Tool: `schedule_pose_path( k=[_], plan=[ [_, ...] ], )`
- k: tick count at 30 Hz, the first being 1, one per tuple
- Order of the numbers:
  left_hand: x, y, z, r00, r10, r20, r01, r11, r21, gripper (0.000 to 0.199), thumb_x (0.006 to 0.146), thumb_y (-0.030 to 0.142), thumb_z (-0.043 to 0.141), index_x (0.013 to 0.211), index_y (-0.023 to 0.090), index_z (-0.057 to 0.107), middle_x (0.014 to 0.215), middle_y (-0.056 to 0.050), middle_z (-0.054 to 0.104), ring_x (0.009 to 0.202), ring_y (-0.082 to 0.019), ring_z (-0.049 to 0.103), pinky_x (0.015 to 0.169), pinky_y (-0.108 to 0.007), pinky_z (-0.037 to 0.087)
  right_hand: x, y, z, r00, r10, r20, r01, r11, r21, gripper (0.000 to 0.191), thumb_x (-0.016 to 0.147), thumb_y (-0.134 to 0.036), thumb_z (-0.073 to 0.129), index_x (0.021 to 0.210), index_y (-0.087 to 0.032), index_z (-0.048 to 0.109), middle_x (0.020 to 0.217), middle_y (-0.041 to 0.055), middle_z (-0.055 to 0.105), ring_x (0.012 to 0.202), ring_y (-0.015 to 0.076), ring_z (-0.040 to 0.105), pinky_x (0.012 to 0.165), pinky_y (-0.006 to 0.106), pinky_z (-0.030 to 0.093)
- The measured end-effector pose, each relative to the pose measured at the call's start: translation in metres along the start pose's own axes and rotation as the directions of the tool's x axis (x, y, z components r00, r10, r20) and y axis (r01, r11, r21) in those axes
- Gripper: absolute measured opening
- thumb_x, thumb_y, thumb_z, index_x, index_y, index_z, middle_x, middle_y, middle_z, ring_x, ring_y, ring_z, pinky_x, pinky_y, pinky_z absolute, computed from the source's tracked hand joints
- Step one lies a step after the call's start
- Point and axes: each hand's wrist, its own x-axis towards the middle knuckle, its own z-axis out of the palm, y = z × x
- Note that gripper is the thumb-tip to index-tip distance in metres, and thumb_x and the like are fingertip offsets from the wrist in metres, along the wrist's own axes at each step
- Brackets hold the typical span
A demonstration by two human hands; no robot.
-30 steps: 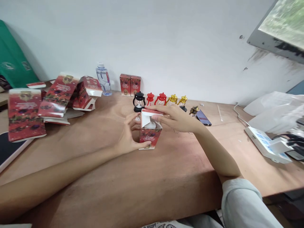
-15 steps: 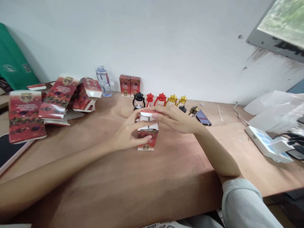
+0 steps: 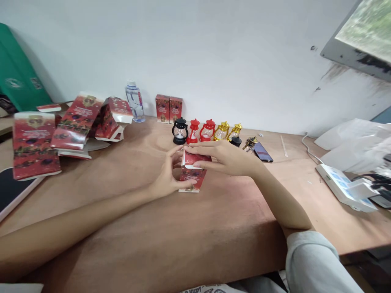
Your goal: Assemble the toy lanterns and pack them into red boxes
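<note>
A small red printed cardboard box (image 3: 192,176) stands upright on the table in front of me, its top flap folded down almost flat. My left hand (image 3: 171,171) grips the box from the left, thumb on the front face and fingers along the far side. Across the top lies my right hand (image 3: 224,158), fingers pressing on the red flap, whose white edge shows at the front. Behind the box stand small toy lanterns: a black lantern (image 3: 180,131), a red lantern (image 3: 207,130), a gold lantern (image 3: 221,131) and several more, partly hidden by my right hand.
Flattened red cartons (image 3: 36,146) pile up at the left near a water bottle (image 3: 134,101). Two closed red boxes (image 3: 169,109) stand against the wall. To the right lie a phone (image 3: 262,152), a power strip (image 3: 345,187) and white plastic bags (image 3: 345,140).
The box's top flap was raised, with white inner flaps and a gap showing; now it is folded down over the opening. My right hand has come down with it.
</note>
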Motion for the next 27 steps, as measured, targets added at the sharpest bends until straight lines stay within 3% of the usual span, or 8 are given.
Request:
schedule_pose_path(
  k=[4, 9, 16, 19, 22, 23, 25, 27],
  plan=[
    [-0.001, -0.005, 0.000, 0.986, -0.157, 0.048, 0.159, 0.987, -0.036, 0.083, 0.069, 0.034, 0.082, 0.135, 0.025, 0.034, 0.127, -0.013, 0.059, 0.108, -0.027, 0.066, 0.085, -0.043, 0.059, 0.002, 0.000, 0.002, 0.998, 0.040, -0.050, -0.045, 0.995, -0.093, 0.045, 0.101, -0.033, 0.039, 0.138, -0.011, 0.053, 0.122, 0.0151, 0.068, 0.102, 0.0225, 0.068, 0.088, 0.034, 0.052],
    [-0.001, -0.007, 0.000, 0.971, -0.232, 0.057, 0.235, 0.971, -0.044, 0.075, 0.068, 0.036, 0.081, 0.130, 0.022, 0.040, 0.123, -0.012, 0.062, 0.101, -0.028, 0.069, 0.083, -0.045, 0.060, 0.002, -0.001, 0.007, 1.000, 0.012, -0.019, -0.014, 0.990, -0.142, 0.044, 0.101, -0.037, 0.039, 0.138, -0.018, 0.054, 0.143, 0.0113, 0.053, 0.123, 0.0258, 0.059, 0.102, 0.041, 0.048],
    [0.005, -0.004, 0.002, 0.945, -0.310, 0.102, 0.320, 0.942, -0.104, 0.068, 0.067, 0.039, 0.082, 0.121, 0.020, 0.046, 0.113, -0.011, 0.066, 0.105, -0.031, 0.067, 0.088, -0.049, 0.057, -0.011, -0.005, 0.026, 0.999, 0.007, -0.035, -0.017, 0.957, -0.288, 0.058, 0.099, -0.048, 0.037, 0.148, -0.017, 0.039, 0.153, 0.0128, 0.039, 0.126, 0.0319, 0.048, 0.105, 0.054, 0.043],
    [0.004, -0.006, 0.000, 0.948, -0.270, 0.167, 0.294, 0.947, -0.133, 0.071, 0.070, 0.040, 0.080, 0.127, 0.021, 0.042, 0.122, -0.013, 0.062, 0.113, -0.031, 0.063, 0.091, -0.049, 0.056, -0.019, 0.001, 0.037, 0.992, -0.010, -0.122, -0.013, 0.982, -0.191, 0.061, 0.096, -0.052, 0.044, 0.146, -0.019, 0.041, 0.153, 0.0163, 0.039, 0.130, 0.0324, 0.044, 0.107, 0.055, 0.039],
    [0.004, -0.013, -0.006, 0.964, -0.193, 0.183, 0.232, 0.947, -0.223, 0.082, 0.072, 0.051, 0.077, 0.137, 0.026, 0.034, 0.134, -0.016, 0.053, 0.117, -0.030, 0.061, 0.090, -0.046, 0.056, -0.020, 0.018, 0.046, 0.948, 0.168, -0.271, -0.109, 0.969, 0.221, 0.051, 0.094, -0.045, 0.050, 0.139, -0.021, 0.049, 0.146, 0.0148, 0.047, 0.131, 0.0269, 0.046, 0.109, 0.046, 0.039],
    [0.005, -0.015, -0.009, 0.970, -0.164, 0.177, 0.204, 0.950, -0.235, 0.087, 0.071, 0.056, 0.076, 0.140, 0.028, 0.032, 0.137, -0.016, 0.050, 0.118, -0.031, 0.060, 0.091, -0.047, 0.055, -0.020, 0.025, 0.048, 0.903, 0.319, -0.288, -0.163, 0.874, 0.458, 0.048, 0.092, -0.044, 0.054, 0.135, -0.022, 0.052, 0.142, 0.0128, 0.051, 0.128, 0.0248, 0.050, 0.106, 0.042, 0.042],
    [0.010, -0.015, -0.016, 0.982, -0.095, 0.161, 0.126, 0.973, -0.193, 0.097, 0.067, 0.064, 0.076, 0.144, 0.030, 0.028, 0.144, -0.017, 0.043, 0.124, -0.033, 0.055, 0.097, -0.050, 0.050, -0.017, 0.038, 0.054, 0.766, 0.626, -0.151, -0.201, 0.455, 0.868, 0.043, 0.086, -0.044, 0.062, 0.123, -0.024, 0.059, 0.129, 0.0076, 0.061, 0.114, 0.0208, 0.059, 0.094, 0.033, 0.050],
    [0.017, -0.009, -0.022, 0.988, -0.010, 0.153, 0.024, 0.996, -0.086, 0.107, 0.060, 0.066, 0.078, 0.147, 0.031, 0.026, 0.150, -0.017, 0.035, 0.132, -0.037, 0.045, 0.105, -0.055, 0.042, -0.013, 0.045, 0.060, 0.660, 0.749, 0.068, -0.157, 0.048, 0.986, 0.036, 0.080, -0.045, 0.068, 0.108, -0.023, 0.064, 0.108, 0.0036, 0.070, 0.096, 0.0177, 0.065, 0.082, 0.028, 0.053]
  ],
)
